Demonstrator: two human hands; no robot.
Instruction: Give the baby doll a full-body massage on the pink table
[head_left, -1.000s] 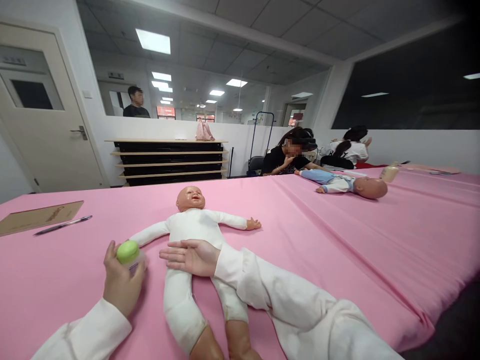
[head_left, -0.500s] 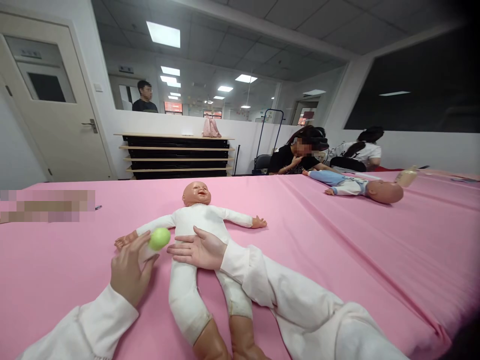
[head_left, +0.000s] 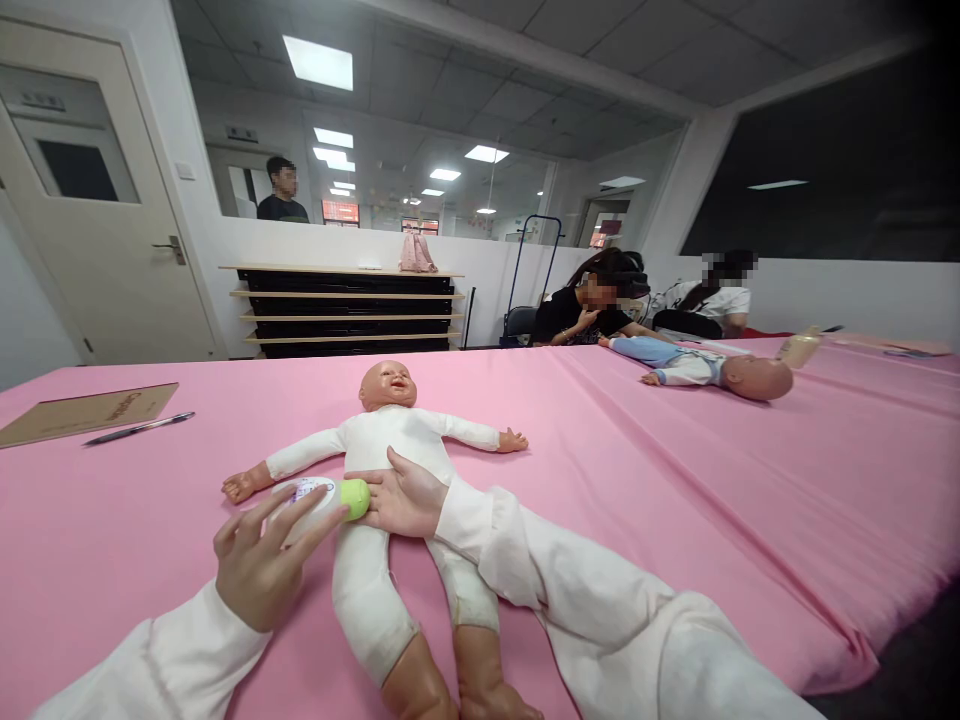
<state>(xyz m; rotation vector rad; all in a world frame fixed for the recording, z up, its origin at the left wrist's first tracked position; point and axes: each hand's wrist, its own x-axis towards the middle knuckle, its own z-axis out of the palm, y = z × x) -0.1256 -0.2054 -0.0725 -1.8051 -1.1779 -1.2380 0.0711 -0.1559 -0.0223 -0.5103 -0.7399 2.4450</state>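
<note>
A baby doll [head_left: 401,440] with a white cloth body lies face up on the pink-covered table, its legs toward me. My left hand [head_left: 262,560] is wrapped round a white bottle [head_left: 311,500] with a light green cap [head_left: 355,498]. The bottle is tipped onto its side, cap pointing right. Over the doll's belly, my right hand [head_left: 409,495] is held palm up with fingers stretched out. The green cap meets or overlaps the right fingertips; whether they touch I cannot tell.
A brown notebook [head_left: 90,412] and a pen [head_left: 139,429] lie at the left. Another doll [head_left: 697,365] in blue and white rests at the far right, near a pale bottle [head_left: 799,347]. A person in black [head_left: 585,310] leans at the table's far side.
My left hand has turned the bottle from cap toward me to cap pointing right, bringing it to my right fingers. The right hand stays nearly in place.
</note>
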